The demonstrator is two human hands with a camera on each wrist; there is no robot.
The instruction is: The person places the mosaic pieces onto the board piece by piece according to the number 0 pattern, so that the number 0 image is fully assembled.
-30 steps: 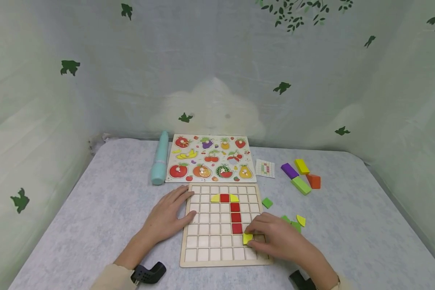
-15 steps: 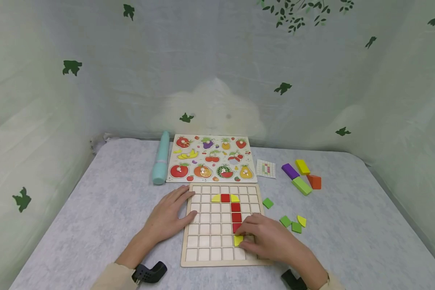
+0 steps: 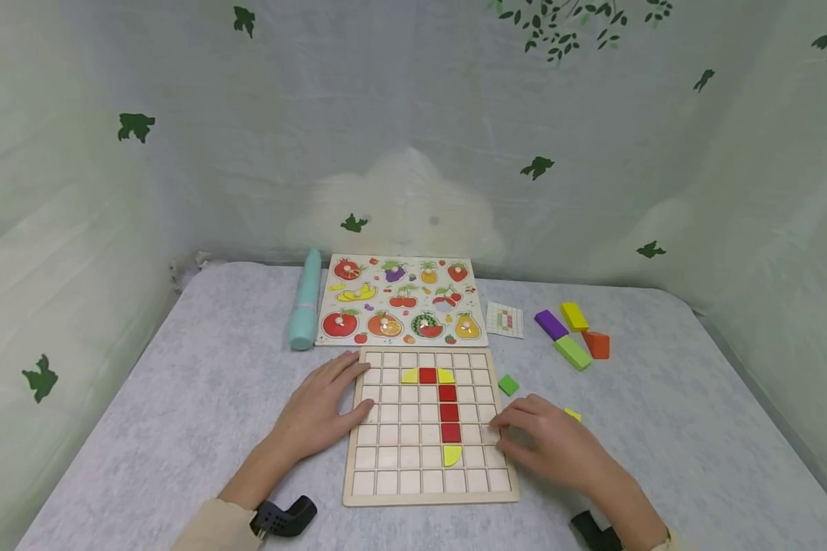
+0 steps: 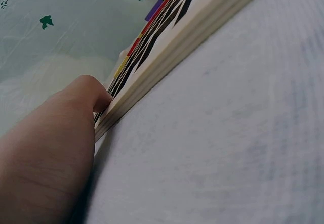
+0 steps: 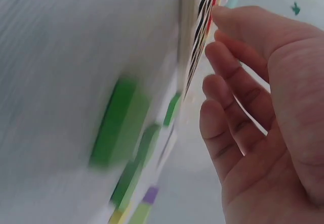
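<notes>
Two green tiles [image 5: 119,125] only in R-wrist view, blurred.

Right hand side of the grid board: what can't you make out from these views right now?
- Head view: the right hand covers the loose green pieces; only one yellow piece's edge shows.
- Right wrist view: motion blur; the green block has no clear outline.
- Left wrist view: the grid board is seen edge-on, its cells unreadable.
- Head view: the pattern card is too small to read.

Head view bright, soft even light, hardly any shadows, no glare, slight bending at edges. Left wrist view sharp on grid board [image 4: 167,42] edge, dim under palm. Right wrist view badly motion-blurred, green tile [image 5: 119,125] smeared.
</notes>
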